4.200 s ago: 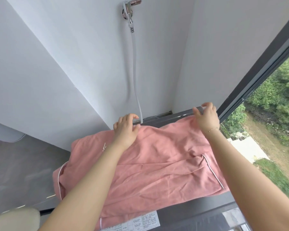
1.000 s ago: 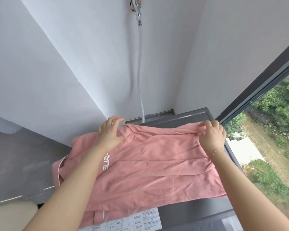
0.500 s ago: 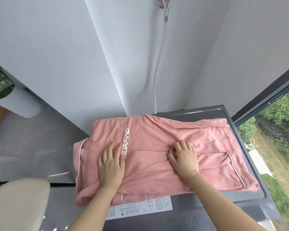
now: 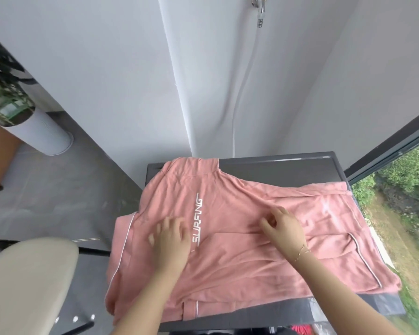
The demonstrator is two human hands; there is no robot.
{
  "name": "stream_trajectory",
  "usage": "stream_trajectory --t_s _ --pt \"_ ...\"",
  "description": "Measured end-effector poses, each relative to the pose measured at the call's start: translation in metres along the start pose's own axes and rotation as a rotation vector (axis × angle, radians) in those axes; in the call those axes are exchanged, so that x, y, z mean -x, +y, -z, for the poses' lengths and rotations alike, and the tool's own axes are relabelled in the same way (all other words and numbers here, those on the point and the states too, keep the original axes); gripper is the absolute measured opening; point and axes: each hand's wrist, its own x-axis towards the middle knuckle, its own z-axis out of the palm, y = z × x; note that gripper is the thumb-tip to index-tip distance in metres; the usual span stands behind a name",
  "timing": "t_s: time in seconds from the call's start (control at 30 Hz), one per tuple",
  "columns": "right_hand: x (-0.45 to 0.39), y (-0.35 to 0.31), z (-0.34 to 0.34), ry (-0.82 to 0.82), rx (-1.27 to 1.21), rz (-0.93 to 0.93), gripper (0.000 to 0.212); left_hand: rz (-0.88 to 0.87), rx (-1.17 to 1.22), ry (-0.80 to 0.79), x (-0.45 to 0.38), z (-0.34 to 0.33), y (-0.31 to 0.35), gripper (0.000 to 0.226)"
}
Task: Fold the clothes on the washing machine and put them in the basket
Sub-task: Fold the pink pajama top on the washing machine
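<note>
A pink garment [image 4: 230,252] with white piping and the white word SURFING lies spread over the dark grey top of the washing machine [image 4: 276,165]. Its left edge hangs over the machine's side. My left hand [image 4: 171,240] lies flat on the cloth just left of the lettering, fingers apart and blurred. My right hand [image 4: 284,227] rests on the cloth near the middle, with its fingers curled on a crease. No basket is in view.
A white wall corner with a tap [image 4: 259,8] and hose [image 4: 237,112] stands behind the machine. A window [image 4: 397,146] runs along the right. A white plant pot [image 4: 44,131] stands at the far left, and a beige rounded object [image 4: 27,284] sits at lower left.
Earlier both hands held the garment's far edge and drew it toward me. Since half a second ago the hands have stayed on the cloth, the left one sliding, and the view has tilted down.
</note>
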Motion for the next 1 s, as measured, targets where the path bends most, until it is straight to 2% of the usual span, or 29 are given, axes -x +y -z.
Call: stream_trajectory --t_s 0.07,0.13,0.23,0.33,0.43,0.5,0.53,0.57,0.6,0.67,0.77,0.83,1.0 --pt "-0.021 -0.016 0.008 0.026 -0.074 0.013 0.011 0.002 0.139 0.067 -0.036 0.019 0.006 0.026" --pt "-0.042 -0.032 0.013 0.067 -0.080 0.029 0.009 -0.021 0.179 0.130 -0.077 0.039 0.014 0.030" --pt "-0.071 -0.044 0.011 0.048 -0.096 -0.017 0.010 -0.002 0.176 0.077 -0.137 0.061 0.035 0.031" --pt "-0.090 -0.038 0.012 -0.008 -0.016 -0.050 0.017 0.035 0.016 -0.112 -0.193 0.065 0.062 0.039" --pt "-0.096 -0.020 0.025 -0.046 0.149 -0.119 0.031 0.226 -0.097 -0.384 -0.238 0.041 0.062 0.038" --pt "-0.097 0.000 0.037 -0.067 0.274 -0.208 0.037 0.250 -0.077 -0.610 -0.264 0.014 0.042 0.059" --pt "-0.099 0.012 0.042 -0.073 0.321 -0.259 0.040 0.247 -0.066 -0.644 -0.276 -0.002 0.034 0.072" --pt "-0.099 0.020 0.046 -0.072 0.343 -0.300 0.042 0.270 -0.009 -0.600 -0.279 -0.009 0.029 0.078" --pt "-0.098 0.026 0.047 -0.055 0.342 -0.331 0.043 0.292 0.060 -0.513 -0.277 -0.010 0.029 0.073" --pt "-0.098 0.032 0.046 0.007 0.323 -0.362 0.036 0.203 0.227 -0.334 -0.263 -0.001 0.046 0.042" --pt "-0.094 0.035 0.039 0.120 0.305 -0.341 0.023 0.068 0.600 -0.194 -0.240 0.007 0.056 0.021" --pt "-0.089 0.039 0.037 0.219 0.272 -0.317 0.021 -0.016 0.783 -0.151 -0.221 0.024 0.055 0.010" --pt "-0.062 0.054 0.046 0.392 0.202 -0.120 0.026 -0.153 0.957 -0.162 -0.157 0.087 0.041 0.015"
